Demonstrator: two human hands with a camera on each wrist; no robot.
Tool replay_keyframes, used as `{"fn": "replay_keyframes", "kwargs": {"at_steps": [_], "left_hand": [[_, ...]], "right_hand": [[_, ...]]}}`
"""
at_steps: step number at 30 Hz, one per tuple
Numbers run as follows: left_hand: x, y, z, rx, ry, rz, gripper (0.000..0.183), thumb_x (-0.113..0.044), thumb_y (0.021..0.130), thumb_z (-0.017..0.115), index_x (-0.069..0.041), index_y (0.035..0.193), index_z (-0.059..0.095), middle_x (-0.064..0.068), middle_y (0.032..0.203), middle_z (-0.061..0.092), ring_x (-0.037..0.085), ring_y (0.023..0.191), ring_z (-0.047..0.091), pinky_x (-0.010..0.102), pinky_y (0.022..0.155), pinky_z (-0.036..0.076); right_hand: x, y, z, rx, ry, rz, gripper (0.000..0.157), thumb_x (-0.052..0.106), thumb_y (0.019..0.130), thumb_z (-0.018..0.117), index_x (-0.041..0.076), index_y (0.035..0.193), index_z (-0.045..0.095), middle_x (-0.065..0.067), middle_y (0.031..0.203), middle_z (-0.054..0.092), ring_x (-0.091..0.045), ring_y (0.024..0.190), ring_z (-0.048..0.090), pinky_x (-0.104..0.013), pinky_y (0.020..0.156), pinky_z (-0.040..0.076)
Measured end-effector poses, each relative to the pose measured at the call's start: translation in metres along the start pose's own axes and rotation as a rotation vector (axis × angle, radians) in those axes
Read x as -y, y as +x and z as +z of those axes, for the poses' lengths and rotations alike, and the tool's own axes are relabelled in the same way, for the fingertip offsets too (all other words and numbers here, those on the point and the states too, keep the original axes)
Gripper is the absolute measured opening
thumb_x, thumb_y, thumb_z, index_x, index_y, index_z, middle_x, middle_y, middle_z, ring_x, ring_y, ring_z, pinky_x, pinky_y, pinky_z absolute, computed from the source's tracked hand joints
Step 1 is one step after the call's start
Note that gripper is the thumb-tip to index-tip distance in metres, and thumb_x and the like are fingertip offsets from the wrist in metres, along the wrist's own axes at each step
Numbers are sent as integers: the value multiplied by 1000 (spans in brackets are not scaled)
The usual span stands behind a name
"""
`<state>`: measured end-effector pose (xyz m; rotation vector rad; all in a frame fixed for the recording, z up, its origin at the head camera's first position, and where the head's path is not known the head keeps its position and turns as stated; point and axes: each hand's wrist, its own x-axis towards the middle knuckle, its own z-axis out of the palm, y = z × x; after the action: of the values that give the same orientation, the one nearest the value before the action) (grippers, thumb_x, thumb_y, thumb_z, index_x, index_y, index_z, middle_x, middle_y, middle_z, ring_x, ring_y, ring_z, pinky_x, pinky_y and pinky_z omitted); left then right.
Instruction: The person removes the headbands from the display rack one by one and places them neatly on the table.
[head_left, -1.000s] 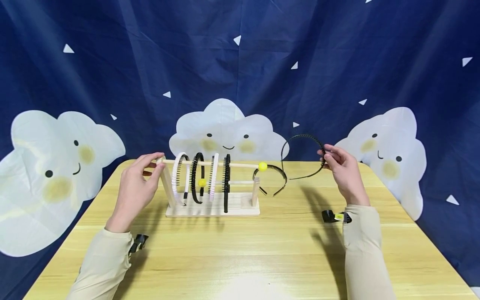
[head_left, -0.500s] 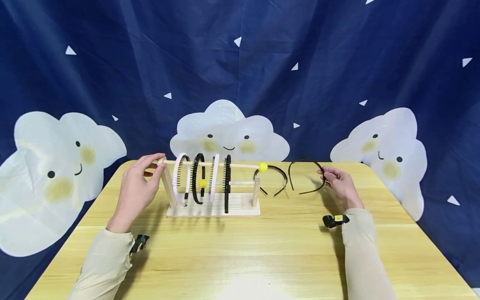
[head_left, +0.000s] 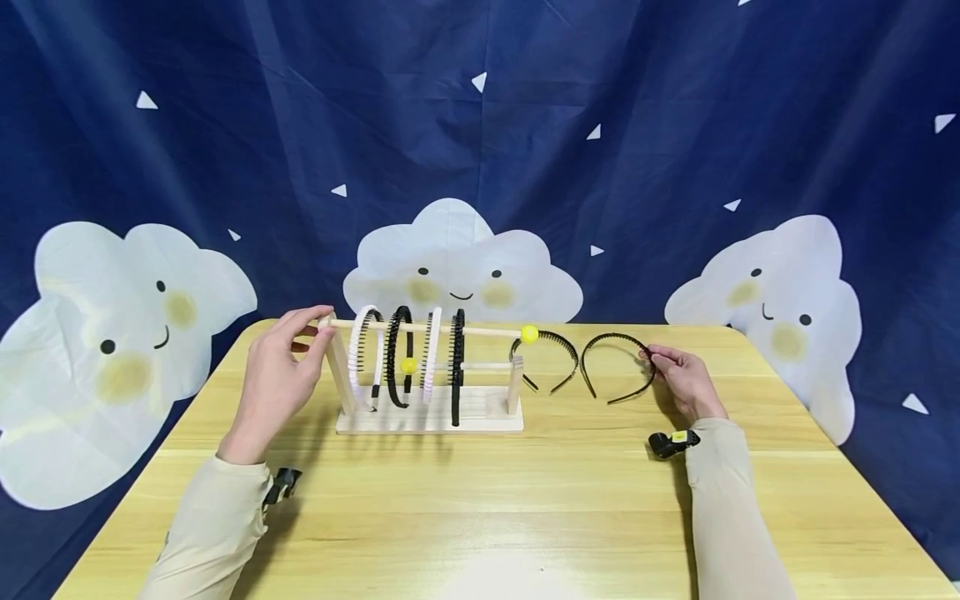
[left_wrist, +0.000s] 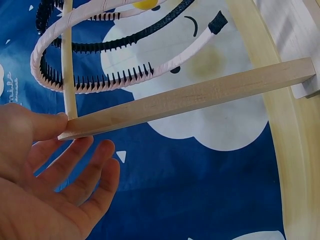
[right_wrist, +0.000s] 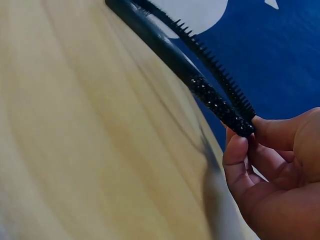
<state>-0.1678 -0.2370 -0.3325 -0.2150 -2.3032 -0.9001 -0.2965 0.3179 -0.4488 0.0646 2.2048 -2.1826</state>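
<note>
My left hand [head_left: 281, 375] pinches the top end of the left upright of a wooden headband stand [head_left: 487, 422]. In the left wrist view the thumb and a fingertip hold that upright [left_wrist: 195, 96] where the rod joins it. Several toothed headbands hang on the stand's upper rod: white ones [head_left: 431, 358] and black ones [head_left: 456, 392]. At the right, my right hand [head_left: 688, 385] pinches the side of a black toothed headband [head_left: 615, 337] low at the tabletop. Its glittery band [right_wrist: 212, 97] shows in the right wrist view. Whether its tips touch the wood, I cannot tell.
Another black toothed headband [head_left: 566, 343] lies on the table just right of the stand. Yellow balls [head_left: 529, 334] cap the stand's rods. The pale wooden table [head_left: 480, 500] reaches back to a blue cloth [head_left: 480, 150] with white clouds.
My right hand has lowered the black headband from the air down to the tabletop, beside the other black headband. My left hand keeps its place on the stand.
</note>
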Motion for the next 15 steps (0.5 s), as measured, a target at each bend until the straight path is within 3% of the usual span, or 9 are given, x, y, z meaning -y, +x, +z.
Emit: {"fn": "replay_keyframes", "kwargs": {"at_steps": [4,11,15], "left_hand": [[0,0,0,-1,0,-1,27,-15,102,64,-6,127,70,14,121,71,29,97,68,27,78,51],[0,0,1,-11,-7,8,27,-13,101,65,-5,126,70,14,120,71,29,96,67,8,77,42],[0,0,0,-7,-6,3,27,-13,101,65,-6,127,70,14,121,71,30,97,68,10,77,44]], "right_hand": [[-3,2,-1,-30,-64,25,43,7,108,46,-17,144,41,15,92,73,1,86,67,-14,76,53],[-6,4,0,-92,-102,41,47,10,108,49,-14,147,42,15,94,70,2,86,65,-13,76,52],[-6,3,1,-96,-27,34,50,7,106,51,-17,147,37,17,90,70,5,88,66,-11,78,53]]}}
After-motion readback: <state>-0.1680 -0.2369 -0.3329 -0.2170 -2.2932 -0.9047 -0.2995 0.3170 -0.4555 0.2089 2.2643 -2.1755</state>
